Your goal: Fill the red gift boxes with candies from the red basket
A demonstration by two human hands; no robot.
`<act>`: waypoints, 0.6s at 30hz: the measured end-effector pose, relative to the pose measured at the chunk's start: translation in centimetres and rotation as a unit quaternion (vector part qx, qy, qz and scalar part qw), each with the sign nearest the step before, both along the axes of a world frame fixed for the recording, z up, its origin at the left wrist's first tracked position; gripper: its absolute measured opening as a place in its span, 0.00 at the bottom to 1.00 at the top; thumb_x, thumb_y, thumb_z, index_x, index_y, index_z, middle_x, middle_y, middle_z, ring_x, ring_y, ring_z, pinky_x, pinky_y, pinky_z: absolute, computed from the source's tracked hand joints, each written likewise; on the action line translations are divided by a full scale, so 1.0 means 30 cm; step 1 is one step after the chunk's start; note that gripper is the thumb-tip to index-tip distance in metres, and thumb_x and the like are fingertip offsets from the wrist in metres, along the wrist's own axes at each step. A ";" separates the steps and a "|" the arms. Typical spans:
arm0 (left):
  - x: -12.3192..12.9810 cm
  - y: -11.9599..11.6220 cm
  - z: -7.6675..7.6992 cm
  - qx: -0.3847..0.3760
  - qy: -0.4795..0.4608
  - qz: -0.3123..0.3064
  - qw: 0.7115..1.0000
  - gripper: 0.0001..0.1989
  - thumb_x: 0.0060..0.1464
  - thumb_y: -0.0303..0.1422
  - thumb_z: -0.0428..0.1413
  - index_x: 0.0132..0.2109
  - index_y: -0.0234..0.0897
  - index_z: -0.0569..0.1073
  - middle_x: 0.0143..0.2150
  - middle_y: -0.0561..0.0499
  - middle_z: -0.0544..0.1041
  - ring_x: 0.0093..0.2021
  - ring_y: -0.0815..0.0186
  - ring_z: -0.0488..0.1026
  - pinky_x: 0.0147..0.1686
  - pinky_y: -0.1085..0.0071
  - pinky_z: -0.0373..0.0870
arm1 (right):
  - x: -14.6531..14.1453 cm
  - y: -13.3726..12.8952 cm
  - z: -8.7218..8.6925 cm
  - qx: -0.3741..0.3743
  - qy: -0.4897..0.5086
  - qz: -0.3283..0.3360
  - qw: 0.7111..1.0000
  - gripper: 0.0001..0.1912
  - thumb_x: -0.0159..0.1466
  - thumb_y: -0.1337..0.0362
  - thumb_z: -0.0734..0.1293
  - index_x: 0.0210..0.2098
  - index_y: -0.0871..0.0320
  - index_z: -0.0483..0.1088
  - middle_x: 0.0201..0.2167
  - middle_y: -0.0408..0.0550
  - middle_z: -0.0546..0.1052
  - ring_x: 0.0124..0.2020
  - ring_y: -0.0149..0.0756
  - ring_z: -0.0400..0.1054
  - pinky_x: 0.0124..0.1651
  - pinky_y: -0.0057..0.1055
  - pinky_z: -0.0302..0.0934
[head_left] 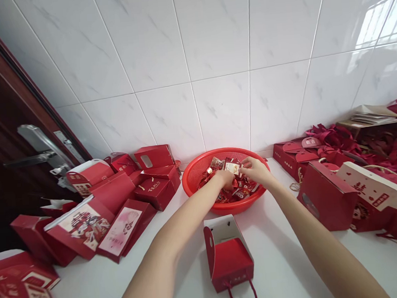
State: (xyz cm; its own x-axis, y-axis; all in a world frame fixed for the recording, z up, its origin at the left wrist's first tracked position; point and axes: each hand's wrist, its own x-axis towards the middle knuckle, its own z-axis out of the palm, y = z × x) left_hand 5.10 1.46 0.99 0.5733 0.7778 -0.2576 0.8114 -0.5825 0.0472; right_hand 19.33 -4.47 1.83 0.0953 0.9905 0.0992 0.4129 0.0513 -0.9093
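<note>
A red plastic basket with perforated sides stands against the tiled wall, with a pile of small wrapped sweets in it, mostly in red wrappers. My left hand reaches down into the pile; its fingertips are hidden among the sweets. My right hand is beside it, over the right part of the basket. Its fingers are curled in at the edge of a cream-coloured packet and appear to pinch it. In front of the basket, between my forearms, a red gift box stands with its top open and a dark red cord handle hanging toward me.
Several red gift boxes are crowded at the left, by a dark door with a metal handle. More red boxes and bags stand at the right, before a heap of dark red ribbons. The white tabletop runs beneath.
</note>
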 end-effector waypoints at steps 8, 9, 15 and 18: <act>-0.048 0.034 0.025 -0.042 -0.246 0.061 0.966 0.04 0.37 0.26 0.61 0.27 0.36 0.77 0.25 0.51 0.76 0.33 0.59 0.75 0.38 0.67 0.70 | -0.005 -0.007 -0.006 0.041 0.100 -0.010 0.994 0.10 0.54 0.63 0.69 0.36 0.57 0.70 0.34 0.48 0.77 0.33 0.37 0.73 0.33 0.31 0.64; -0.054 0.040 0.037 -0.044 -0.295 0.060 0.953 0.04 0.39 0.27 0.60 0.28 0.36 0.77 0.26 0.52 0.76 0.33 0.61 0.74 0.38 0.68 0.70 | 0.000 -0.005 -0.009 0.049 0.112 -0.018 0.992 0.11 0.55 0.62 0.69 0.37 0.57 0.70 0.35 0.49 0.78 0.35 0.38 0.73 0.35 0.32 0.65; -0.075 0.041 0.108 -0.099 -0.531 0.037 0.841 0.15 0.44 0.30 0.56 0.41 0.32 0.77 0.37 0.49 0.79 0.37 0.66 0.74 0.41 0.68 0.69 | 0.007 0.010 -0.018 0.069 0.186 -0.017 0.980 0.13 0.56 0.59 0.68 0.40 0.56 0.71 0.39 0.49 0.78 0.40 0.40 0.75 0.38 0.34 0.68; -0.074 0.018 0.125 -0.157 -0.574 0.018 0.804 0.15 0.40 0.29 0.60 0.39 0.33 0.77 0.36 0.50 0.79 0.37 0.66 0.74 0.40 0.68 0.69 | 0.006 0.004 -0.012 0.063 0.217 0.018 0.974 0.15 0.57 0.58 0.67 0.43 0.55 0.71 0.37 0.48 0.79 0.35 0.38 0.76 0.37 0.34 0.70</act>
